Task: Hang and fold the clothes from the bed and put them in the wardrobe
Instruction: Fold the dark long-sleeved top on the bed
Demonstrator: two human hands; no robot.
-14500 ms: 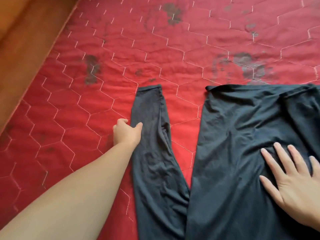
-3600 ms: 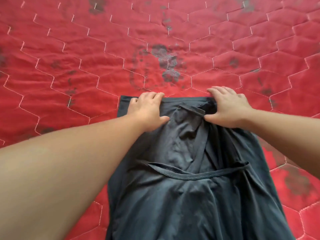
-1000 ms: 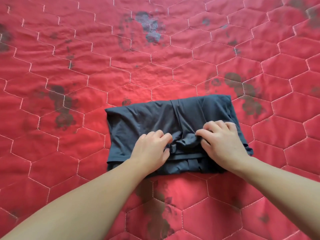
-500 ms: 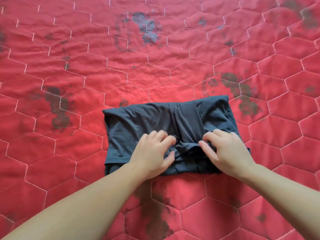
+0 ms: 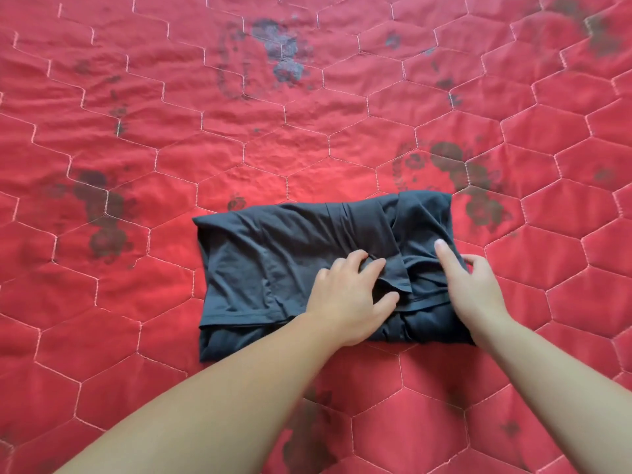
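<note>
A dark grey garment [image 5: 273, 254] lies folded into a wide rectangle on the red quilted bed cover [image 5: 307, 138]. My left hand [image 5: 345, 299] sits on its near middle, with fingers and thumb pinching a loose flap of the fabric. My right hand [image 5: 477, 285] is at the garment's right end. Its thumb lies on top of the cloth and its fingers curl round the right edge. Both forearms reach in from the bottom of the view. No wardrobe or hanger is in sight.
The red cover with hexagon stitching and faded dark flower prints [image 5: 280, 53] fills the whole view. Bare cover surrounds the garment on all sides.
My right hand has slid from the garment's middle to its right edge. My left hand has stayed at the middle fold, and the garment has kept its folded shape.
</note>
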